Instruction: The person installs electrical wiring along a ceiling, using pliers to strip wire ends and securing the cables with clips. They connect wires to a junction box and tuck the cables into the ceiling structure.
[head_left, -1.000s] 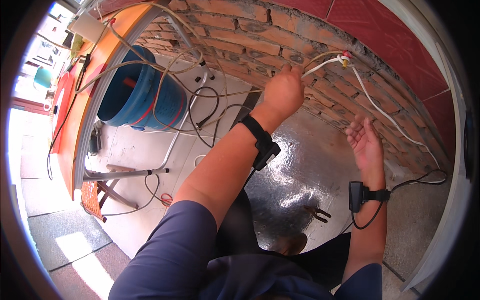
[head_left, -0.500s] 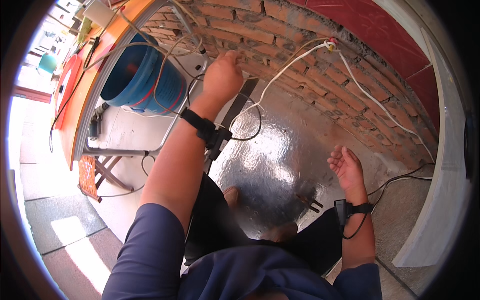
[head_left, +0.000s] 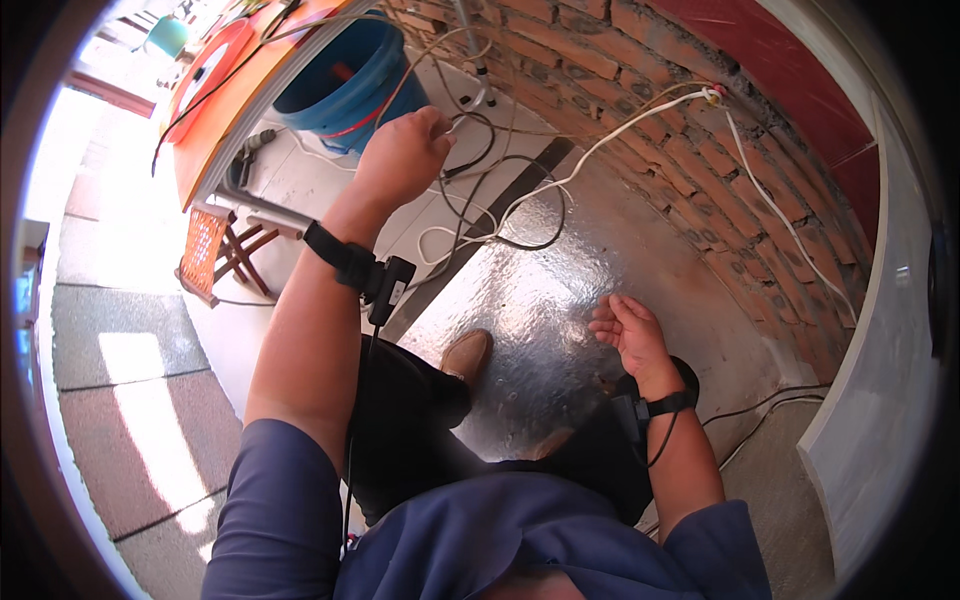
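My left hand [head_left: 403, 155] is raised beside the blue bucket [head_left: 340, 118], its fingers curled together near thin cords. Whatever they pinch, if anything, is too small and hidden to make out. A white cable [head_left: 620, 130] runs down from a fixing on the brick wall and lies in loose loops below that hand. Tangled with it is a black cable [head_left: 540, 247]. Lower and to the right, my right hand [head_left: 632, 332] hangs above the shiny floor, fingers slightly bent and apart, holding nothing visible.
An orange-topped table [head_left: 232, 95] with metal legs stands at the left, the bucket under its edge. Below it is a folding stool [head_left: 207, 245]. The brick wall [head_left: 640, 65] bounds the far side, a pale panel [head_left: 860, 350] the right. Cables also run along the floor at right.
The view has shifted, so the bucket and table appear higher. My left hand has come lower and left, away from the wall; my right has moved left in the picture. More of the cable loops shows.
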